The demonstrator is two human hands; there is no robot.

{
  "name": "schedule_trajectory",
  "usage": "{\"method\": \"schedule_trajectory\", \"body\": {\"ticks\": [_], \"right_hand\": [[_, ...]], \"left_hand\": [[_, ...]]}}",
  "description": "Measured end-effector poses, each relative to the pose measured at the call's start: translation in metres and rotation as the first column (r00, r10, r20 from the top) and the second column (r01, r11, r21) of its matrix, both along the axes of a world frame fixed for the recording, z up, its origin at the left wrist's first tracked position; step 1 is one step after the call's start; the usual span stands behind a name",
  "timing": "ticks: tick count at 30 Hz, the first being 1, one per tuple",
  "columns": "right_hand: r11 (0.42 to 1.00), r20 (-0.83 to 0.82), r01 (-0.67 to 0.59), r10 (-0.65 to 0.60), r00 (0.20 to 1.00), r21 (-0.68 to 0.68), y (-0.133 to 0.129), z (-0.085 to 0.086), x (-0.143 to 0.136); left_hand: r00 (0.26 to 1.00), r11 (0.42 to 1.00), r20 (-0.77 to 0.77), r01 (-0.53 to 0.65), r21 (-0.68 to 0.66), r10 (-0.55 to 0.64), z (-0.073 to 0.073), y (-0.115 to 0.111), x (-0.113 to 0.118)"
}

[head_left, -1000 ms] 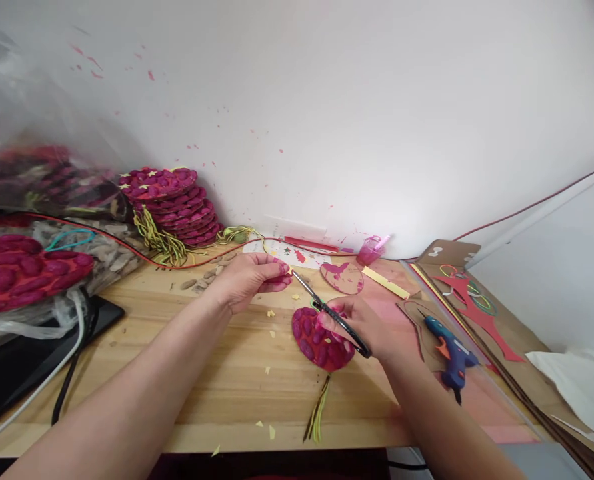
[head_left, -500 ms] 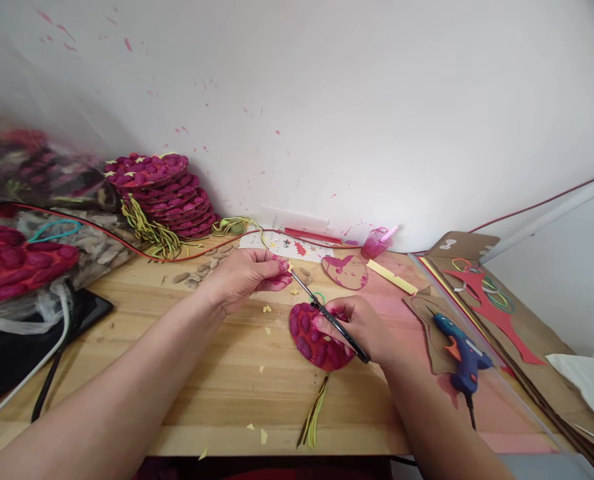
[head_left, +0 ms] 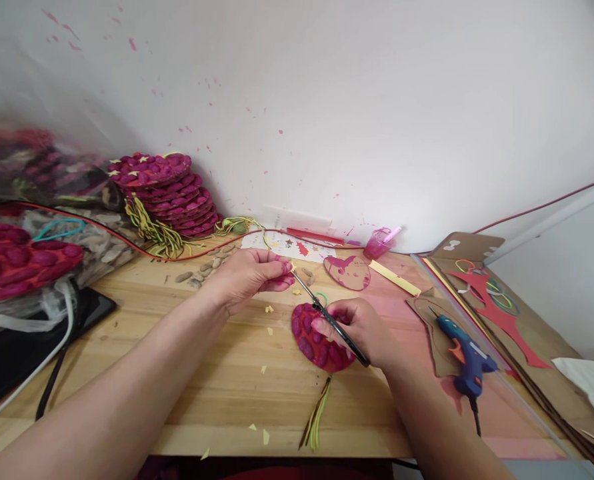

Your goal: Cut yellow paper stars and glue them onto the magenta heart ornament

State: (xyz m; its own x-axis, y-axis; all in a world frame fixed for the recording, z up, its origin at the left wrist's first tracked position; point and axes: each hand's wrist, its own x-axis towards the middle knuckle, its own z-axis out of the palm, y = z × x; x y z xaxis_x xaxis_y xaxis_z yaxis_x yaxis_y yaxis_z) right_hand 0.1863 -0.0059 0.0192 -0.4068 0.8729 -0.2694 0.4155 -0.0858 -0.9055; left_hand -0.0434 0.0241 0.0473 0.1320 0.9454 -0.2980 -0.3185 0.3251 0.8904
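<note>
My left hand (head_left: pixel 257 275) pinches a tiny piece of yellow paper (head_left: pixel 293 266) between stained fingertips. Black-handled scissors (head_left: pixel 334 325) are gripped in my right hand (head_left: pixel 359 330), their blade tips at the yellow piece. Whether the blades are parted is too small to tell. Beneath my right hand lies a round disc (head_left: pixel 309 333) covered in magenta lumps on red, partly hidden by the hand. A yellow-green and brown tassel (head_left: pixel 317 417) hangs from its near side, and a green loop shows at its top. Small yellow paper scraps (head_left: pixel 265 437) are scattered on the wooden table (head_left: pixel 217 380).
Similar discs are stacked (head_left: pixel 169 200) at the back left, some with yellow stars. A blue glue gun (head_left: pixel 467 360) lies right on cardboard. Behind my hands are peanuts (head_left: pixel 204 270), a printed sheet (head_left: pixel 277 249), a cardboard disc (head_left: pixel 347 272), a yellow strip (head_left: pixel 395 278) and a pink cup (head_left: pixel 378 245).
The whole scene shifts slightly right in view. Both hands keep nearly the same pose, with the scissor tips still at the yellow piece.
</note>
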Motion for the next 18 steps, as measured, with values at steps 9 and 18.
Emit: {"method": "schedule_trajectory", "body": {"ticks": [9,18], "right_hand": [[1.0,0.037,0.003,-0.004,0.999,0.023,-0.0006,0.0001,0.0006],[0.995,0.076,0.0,-0.008,0.997,0.1,-0.0014,-0.004,0.0006]], "left_hand": [[1.0,1.0,-0.004,0.008,-0.01,-0.008,-0.0001,-0.0002,0.0005],[1.0,1.0,0.003,0.002,-0.012,-0.002,0.001,-0.0005,0.0004]]}}
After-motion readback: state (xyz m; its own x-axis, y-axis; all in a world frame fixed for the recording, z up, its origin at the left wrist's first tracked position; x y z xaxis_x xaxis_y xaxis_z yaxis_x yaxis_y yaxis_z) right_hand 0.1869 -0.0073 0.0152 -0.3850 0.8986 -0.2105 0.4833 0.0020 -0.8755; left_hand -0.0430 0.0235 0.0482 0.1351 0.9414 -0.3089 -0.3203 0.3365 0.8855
